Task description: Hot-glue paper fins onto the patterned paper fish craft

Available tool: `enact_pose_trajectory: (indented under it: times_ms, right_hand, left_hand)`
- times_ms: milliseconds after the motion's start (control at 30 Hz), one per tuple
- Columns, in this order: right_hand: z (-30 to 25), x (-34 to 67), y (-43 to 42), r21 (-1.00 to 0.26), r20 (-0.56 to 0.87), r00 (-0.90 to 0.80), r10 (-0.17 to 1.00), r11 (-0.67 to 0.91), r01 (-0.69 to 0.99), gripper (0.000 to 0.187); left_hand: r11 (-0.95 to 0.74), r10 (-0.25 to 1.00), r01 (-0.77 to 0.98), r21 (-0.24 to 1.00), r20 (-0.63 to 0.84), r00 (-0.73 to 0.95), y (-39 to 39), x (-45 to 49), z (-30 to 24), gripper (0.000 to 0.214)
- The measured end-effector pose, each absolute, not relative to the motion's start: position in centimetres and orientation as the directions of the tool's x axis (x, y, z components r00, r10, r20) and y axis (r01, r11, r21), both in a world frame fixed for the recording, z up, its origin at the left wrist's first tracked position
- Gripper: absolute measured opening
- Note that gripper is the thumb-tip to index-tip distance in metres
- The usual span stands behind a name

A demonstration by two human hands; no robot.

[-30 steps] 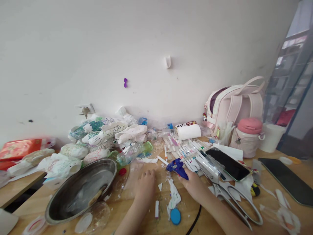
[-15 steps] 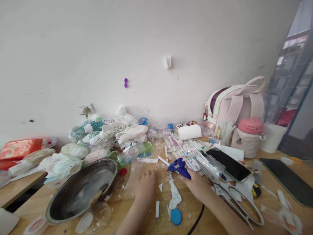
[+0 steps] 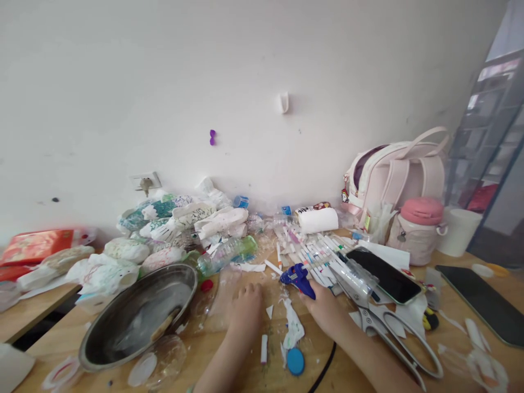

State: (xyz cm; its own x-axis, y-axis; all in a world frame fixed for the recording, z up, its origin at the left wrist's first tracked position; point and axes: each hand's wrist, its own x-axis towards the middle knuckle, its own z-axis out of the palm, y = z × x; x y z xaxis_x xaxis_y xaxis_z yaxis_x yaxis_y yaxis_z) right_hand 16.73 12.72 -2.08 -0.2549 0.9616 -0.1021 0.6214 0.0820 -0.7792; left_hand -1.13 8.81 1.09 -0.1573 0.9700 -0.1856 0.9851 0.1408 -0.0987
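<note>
My right hand (image 3: 325, 308) is wrapped round the handle of a blue hot glue gun (image 3: 298, 277), its nozzle pointing left over the table. A black cord (image 3: 325, 367) runs below my right wrist. My left hand (image 3: 248, 308) lies low on the table, fingers curled down at the edge of a clear plastic piece (image 3: 223, 297); its fingertips are hidden. Between the hands are a small white paper scrap (image 3: 269, 311), a torn white strip with green marks (image 3: 293, 326), a white marker cap (image 3: 264, 349) and a blue bottle cap (image 3: 295, 361).
An oval metal basin (image 3: 92, 341) stands at left, with paper-wrapped bottles (image 3: 123, 273) heaped behind it. Many markers (image 3: 305, 254), large scissors (image 3: 393, 333) and a phone (image 3: 385, 275) lie at right. A pink backpack (image 3: 403, 174) and a pink-lidded flask (image 3: 417, 229) stand behind them.
The glue gun and my right hand have shifted slightly left, and the gun's handle is tilted a little more steeply. My left hand stays almost where it was.
</note>
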Motion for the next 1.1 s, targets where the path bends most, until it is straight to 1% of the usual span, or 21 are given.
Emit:
enact_pose_trajectory:
  times_ms: [167, 367, 500, 633, 733, 867, 1000, 1100]
  right_hand:
    - [-2.5, 16.7, 12.9, -0.774, -0.095, -0.248, 0.964, 0.085, 0.627, 0.027]
    - [-2.0, 16.5, 12.7, -0.765, -0.098, -0.257, 0.962, 0.092, 0.638, 0.026]
    - [-1.8, 16.7, 12.7, -0.775, -0.114, -0.249, 0.962, 0.070, 0.628, 0.025]
    - [-1.8, 16.4, 12.6, -0.800, -0.107, -0.280, 0.954, 0.084, 0.594, 0.026]
    - [-1.7, 16.8, 12.6, -0.819, -0.113, -0.284, 0.952, 0.073, 0.569, 0.025]
    - [-1.6, 17.9, 12.9, -0.859, -0.096, -0.262, 0.960, 0.054, 0.510, 0.017]
    - [-1.6, 18.3, 13.0, -0.923, -0.069, -0.199, 0.978, 0.013, 0.385, 0.019]
    - [-1.5, 18.1, 13.0, -0.960, -0.070, -0.159, 0.985, -0.023, 0.280, 0.023]
  left_hand:
    - [0.134, 0.973, 0.987, -0.088, -0.175, -0.148, 8.7, -1.1, 1.1, 0.043]
    - [0.128, 0.984, 0.987, -0.094, -0.113, -0.138, 8.8, -1.3, 0.6, 0.060]
    - [0.132, 0.989, 0.985, -0.108, -0.053, -0.139, 9.0, -1.7, 0.7, 0.054]
    - [0.140, 0.990, 0.983, -0.120, -0.003, -0.142, 9.0, -1.8, 1.1, 0.042]
    - [0.141, 0.990, 0.983, -0.115, 0.026, -0.139, 8.8, -1.8, 1.2, 0.039]
    - [0.116, 0.992, 0.989, -0.089, 0.062, -0.110, 8.7, -1.6, 0.5, 0.042]
    - [0.055, 0.996, 0.998, -0.034, 0.079, -0.052, 8.9, -0.9, -0.6, 0.042]
    - [0.047, 0.993, 0.999, 0.021, 0.107, -0.049, 9.4, -0.2, -1.3, 0.038]
